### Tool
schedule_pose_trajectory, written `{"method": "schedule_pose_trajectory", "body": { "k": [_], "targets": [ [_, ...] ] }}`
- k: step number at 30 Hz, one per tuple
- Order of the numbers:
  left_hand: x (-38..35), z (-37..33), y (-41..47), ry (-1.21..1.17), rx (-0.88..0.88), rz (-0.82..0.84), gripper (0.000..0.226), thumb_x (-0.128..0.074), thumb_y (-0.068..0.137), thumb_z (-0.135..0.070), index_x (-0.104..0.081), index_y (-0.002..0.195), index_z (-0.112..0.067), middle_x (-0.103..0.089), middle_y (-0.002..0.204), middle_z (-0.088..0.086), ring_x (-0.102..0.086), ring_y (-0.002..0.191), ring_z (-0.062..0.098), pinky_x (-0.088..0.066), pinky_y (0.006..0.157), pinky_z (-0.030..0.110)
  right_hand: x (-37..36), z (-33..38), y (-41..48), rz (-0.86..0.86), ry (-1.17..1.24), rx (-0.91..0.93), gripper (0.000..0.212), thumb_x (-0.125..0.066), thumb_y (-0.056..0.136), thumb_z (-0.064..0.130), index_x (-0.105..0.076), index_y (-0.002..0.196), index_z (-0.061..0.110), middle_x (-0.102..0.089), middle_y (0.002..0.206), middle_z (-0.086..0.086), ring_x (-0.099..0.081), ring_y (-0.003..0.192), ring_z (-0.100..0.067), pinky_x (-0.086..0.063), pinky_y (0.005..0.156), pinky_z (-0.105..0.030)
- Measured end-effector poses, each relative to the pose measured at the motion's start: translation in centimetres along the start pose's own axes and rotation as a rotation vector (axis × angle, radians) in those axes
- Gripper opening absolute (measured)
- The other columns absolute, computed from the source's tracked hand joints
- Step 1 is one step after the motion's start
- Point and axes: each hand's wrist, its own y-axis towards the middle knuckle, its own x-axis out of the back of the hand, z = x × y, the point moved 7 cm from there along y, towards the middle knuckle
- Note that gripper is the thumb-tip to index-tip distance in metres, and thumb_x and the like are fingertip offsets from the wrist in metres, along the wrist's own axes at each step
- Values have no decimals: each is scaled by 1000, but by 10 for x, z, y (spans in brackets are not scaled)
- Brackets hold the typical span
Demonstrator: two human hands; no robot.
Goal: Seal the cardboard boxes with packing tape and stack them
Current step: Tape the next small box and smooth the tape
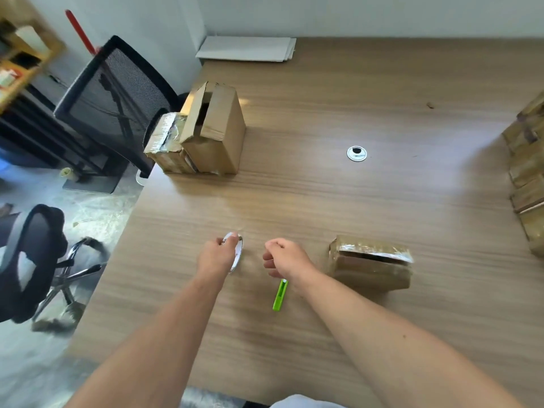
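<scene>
My left hand (pixel 216 254) grips a roll of clear packing tape (pixel 238 254) standing on edge above the wooden table (pixel 294 201). My right hand (pixel 282 257) hovers just right of the roll with fingers curled; whether it pinches a tape end cannot be made out. A small taped cardboard box (pixel 371 265) lies to the right of that hand. Two more boxes stand at the table's left edge: a tall one with loose flaps (pixel 215 134) and a lower taped one (pixel 166 142) beside it. A green utility knife (pixel 279 295) lies under my right wrist.
A stack of taped boxes (pixel 527 172) sits at the right edge. White flat sheets (pixel 247 48) lie at the far left corner. A cable grommet (pixel 356 153) is set in the table. Two black office chairs (pixel 117 98) (pixel 35 260) stand left of the table.
</scene>
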Motion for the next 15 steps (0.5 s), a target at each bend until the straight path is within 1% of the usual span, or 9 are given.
{"method": "schedule_pose_trajectory", "body": {
  "k": [1,2,4,7,10,13,15],
  "targets": [
    [-2,3,3,-46,0,27,39,-52,99,-41,-65,101,-5,-72,96,7,-60,84,21,-42,65,30,-9,-7,5,14,21,-51,22,-49,103,25,-62,86,20,-59,83,-1,-59,75,-19,-50,67,-31],
    [-3,5,6,-69,-9,45,41,-51,100,-39,-65,99,0,-69,85,5,-57,76,20,-39,62,29,-16,-13,10,23,50,-95,22,-49,103,26,-61,87,19,-58,83,-2,-58,74,-19,-51,68,-32],
    [-2,5,8,-85,-32,62,41,-52,100,-38,-65,96,2,-62,75,5,-54,70,20,-38,64,31,-29,-20,19,27,116,-164,22,-47,103,27,-60,88,17,-56,79,-3,-55,67,-19,-50,65,-32],
    [4,4,15,-117,-45,59,41,-54,95,-40,-65,89,-1,-55,74,3,-51,71,22,-39,67,33,-45,-22,33,9,201,-257,21,-48,103,28,-57,90,14,-56,76,-6,-53,58,-19,-46,59,-31],
    [10,-1,19,-102,-96,71,53,-52,83,-50,-61,89,2,-52,72,2,-47,66,21,-38,65,34,-59,-21,43,18,278,-335,26,-48,104,33,-55,89,12,-58,79,-9,-54,60,-21,-49,58,-31],
    [15,-6,23,-22,-150,82,47,-51,83,-50,-64,87,-5,-59,71,0,-54,68,21,-42,65,35,-74,-19,54,17,369,-387,31,-48,104,36,-54,84,13,-62,77,-8,-57,62,-21,-51,61,-33],
    [17,-8,25,24,-188,84,40,-51,84,-48,-67,85,-11,-69,76,2,-61,72,22,-47,67,37,-80,-16,63,6,424,-408,32,-51,103,39,-59,86,12,-70,87,-9,-65,72,-23,-52,62,-32]
  ]
}}
